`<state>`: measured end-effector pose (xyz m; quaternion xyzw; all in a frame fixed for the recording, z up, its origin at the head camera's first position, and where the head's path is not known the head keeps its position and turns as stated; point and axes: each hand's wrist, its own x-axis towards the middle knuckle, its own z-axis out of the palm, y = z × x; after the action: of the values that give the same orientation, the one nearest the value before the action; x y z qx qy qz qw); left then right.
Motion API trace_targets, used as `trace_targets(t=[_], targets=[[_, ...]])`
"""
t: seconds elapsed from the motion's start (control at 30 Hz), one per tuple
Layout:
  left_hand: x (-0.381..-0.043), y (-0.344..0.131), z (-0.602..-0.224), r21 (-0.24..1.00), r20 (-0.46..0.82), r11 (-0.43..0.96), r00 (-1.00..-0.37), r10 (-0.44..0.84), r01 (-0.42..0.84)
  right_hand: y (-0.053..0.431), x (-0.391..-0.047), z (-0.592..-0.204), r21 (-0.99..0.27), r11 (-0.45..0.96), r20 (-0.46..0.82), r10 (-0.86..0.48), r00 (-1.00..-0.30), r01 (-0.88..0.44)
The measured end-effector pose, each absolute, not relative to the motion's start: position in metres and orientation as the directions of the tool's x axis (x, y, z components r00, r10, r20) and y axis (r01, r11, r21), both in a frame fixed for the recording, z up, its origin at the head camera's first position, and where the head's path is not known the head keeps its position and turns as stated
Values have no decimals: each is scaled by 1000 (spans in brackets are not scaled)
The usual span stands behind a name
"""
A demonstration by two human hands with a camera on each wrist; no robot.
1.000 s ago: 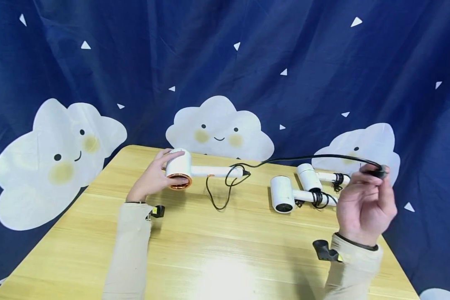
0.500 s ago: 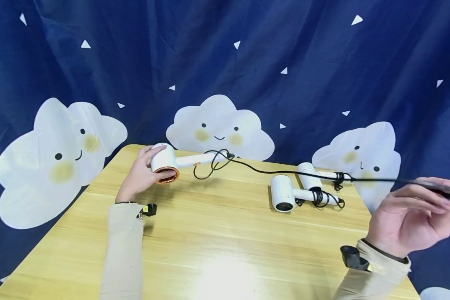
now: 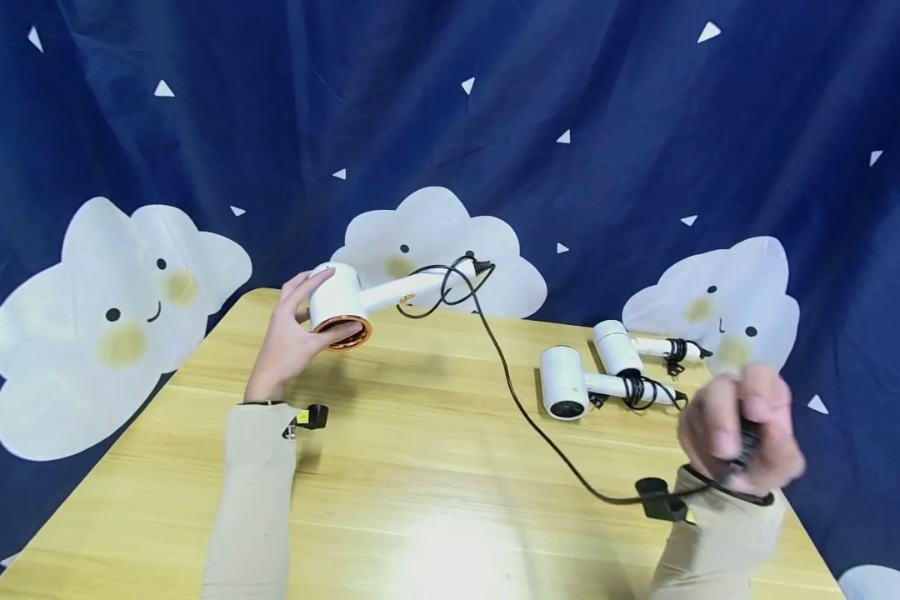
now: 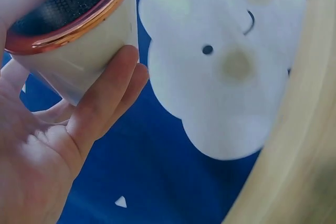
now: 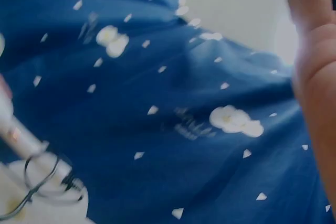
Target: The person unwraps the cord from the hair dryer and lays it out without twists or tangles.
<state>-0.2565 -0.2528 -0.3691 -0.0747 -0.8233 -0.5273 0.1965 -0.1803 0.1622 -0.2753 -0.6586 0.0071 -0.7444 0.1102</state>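
My left hand [image 3: 285,342] grips the barrel of a white hair dryer [image 3: 339,292] with a copper rim, fingers behind and thumb across the rim. The dryer is held above the table, its handle slanting up to the right. In the left wrist view the dark mesh [image 4: 68,9] inside the rim shows beside the thumb. A black cord [image 3: 570,467] loops near the handle's end, then sags across to my right hand [image 3: 746,425]. That hand, blurred, holds the cord's dark plug end [image 3: 750,437] in curled fingers. The right wrist view catches the dryer's handle [image 5: 29,142] at lower left.
Two more white hair dryers [image 3: 562,383] [image 3: 617,346] lie on the right of the wooden table [image 3: 420,433], cords wound round their handles. A blue curtain [image 3: 390,100] with white clouds hangs behind the table.
My left hand has shifted left and raised the hair dryer, tilting its handle up. The right hand swung out right, drawing the cord straight, then came back left and lower, leaving it slack.
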Motion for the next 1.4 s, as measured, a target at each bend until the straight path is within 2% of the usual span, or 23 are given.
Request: trace_targets(t=[0.07, 0.1, 0.27, 0.4, 0.53, 0.7, 1.0, 1.2, 1.4], targets=[[-254, -250, -365, 840, 403, 426, -912, -73, 337, 168, -187, -283, -290, -957, 935, -284, -213, 0], [-253, -249, -364, 839, 405, 425, -912, -67, 341, 176, -190, -290, -367, -929, 893, -340, -294, -41], [-256, -249, -367, 829, 428, 411, -903, -28, 380, 188, -217, -319, -689, -719, 641, -547, -538, -92], [-256, -247, -365, 820, 467, 364, -884, 19, 441, 176, -234, -332, -867, -492, 399, -587, -705, -81], [-252, -241, -357, 822, 488, 296, -870, 72, 486, 164, -246, -344, -941, -340, 201, -539, -818, -7], [-245, -233, -348, 832, 494, 203, -856, 154, 516, 158, -256, -357, -926, -374, 131, -433, -892, 45], [-238, -228, -343, 797, 518, 179, -806, 287, 577, 158, -262, -369, -920, -390, 45, -228, -973, 49], [-233, -226, -343, 792, 482, 189, -784, 392, 581, 157, -267, -374, -904, -417, 14, -244, -970, 91], [-233, -222, -346, 768, 407, 293, -787, 464, 570, 159, -270, -374, -859, -484, -21, -290, -957, 165]])
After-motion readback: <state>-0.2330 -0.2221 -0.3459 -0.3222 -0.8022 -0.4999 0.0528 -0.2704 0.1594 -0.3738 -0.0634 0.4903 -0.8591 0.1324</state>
